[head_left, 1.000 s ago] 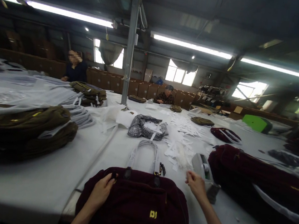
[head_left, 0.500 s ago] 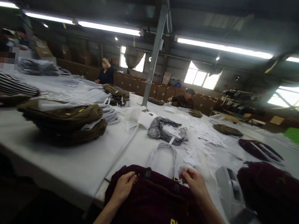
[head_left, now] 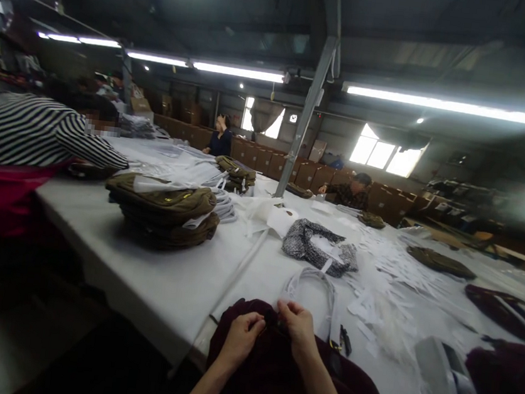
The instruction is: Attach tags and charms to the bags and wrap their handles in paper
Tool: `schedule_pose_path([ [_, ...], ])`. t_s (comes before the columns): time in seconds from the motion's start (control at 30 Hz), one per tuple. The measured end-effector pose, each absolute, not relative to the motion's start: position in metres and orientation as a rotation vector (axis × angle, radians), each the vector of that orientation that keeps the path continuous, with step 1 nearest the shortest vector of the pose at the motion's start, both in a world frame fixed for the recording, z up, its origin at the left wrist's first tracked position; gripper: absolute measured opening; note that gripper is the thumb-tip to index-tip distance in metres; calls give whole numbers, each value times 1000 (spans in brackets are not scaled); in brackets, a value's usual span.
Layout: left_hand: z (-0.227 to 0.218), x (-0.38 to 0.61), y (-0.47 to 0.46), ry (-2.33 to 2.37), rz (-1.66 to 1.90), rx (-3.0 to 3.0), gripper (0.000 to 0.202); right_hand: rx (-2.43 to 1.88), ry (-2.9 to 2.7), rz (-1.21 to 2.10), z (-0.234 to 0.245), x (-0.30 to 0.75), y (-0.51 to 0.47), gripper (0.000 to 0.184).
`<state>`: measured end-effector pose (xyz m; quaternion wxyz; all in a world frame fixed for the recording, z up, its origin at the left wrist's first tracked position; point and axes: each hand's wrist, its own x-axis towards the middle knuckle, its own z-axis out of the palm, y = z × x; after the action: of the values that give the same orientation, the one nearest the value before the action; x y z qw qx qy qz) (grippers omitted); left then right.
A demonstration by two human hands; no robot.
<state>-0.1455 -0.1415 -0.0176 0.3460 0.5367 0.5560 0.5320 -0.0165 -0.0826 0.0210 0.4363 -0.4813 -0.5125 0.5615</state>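
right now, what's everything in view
Front bag: 1, maroon, lower centre
Other bags: several, maroon or olive, right
Bag stacks: 2, olive, left
Speckled bundle: 1, black/white, centre
Strips: many, white, right
Device: 1, grey, right
Table: 1, white, middle
Pillar: 1, grey, centre
Cartons: many, brown, back
Windows: several, white, back
Lights: several, white, above
People: several, varied clothing, around table
Left hand: 1, bare, at front bag
Right hand: 1, bare, at front bag

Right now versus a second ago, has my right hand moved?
Yes: your right hand has moved left, away from the grey tape dispenser, beside your left hand.
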Motion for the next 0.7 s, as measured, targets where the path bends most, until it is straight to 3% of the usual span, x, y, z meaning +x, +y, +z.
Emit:
schedule_pose_path([
  [0.33,-19,-145,-142,1423,1386,1364,26,-1076,-1587,1412,13,-20,-85,32],
  [0.5,-25,-146,-141,1422,1396,1303,17,-1063,-1917,1113,9,-19,-86,25],
  [0.63,-29,-148,-141,1341,1380,1147,38,-1067,-2009,957,10,-22,-91,24],
  [0.7,-29,-148,-141,1305,1380,1083,39,-1022,-2056,910,10,-24,-94,25],
])
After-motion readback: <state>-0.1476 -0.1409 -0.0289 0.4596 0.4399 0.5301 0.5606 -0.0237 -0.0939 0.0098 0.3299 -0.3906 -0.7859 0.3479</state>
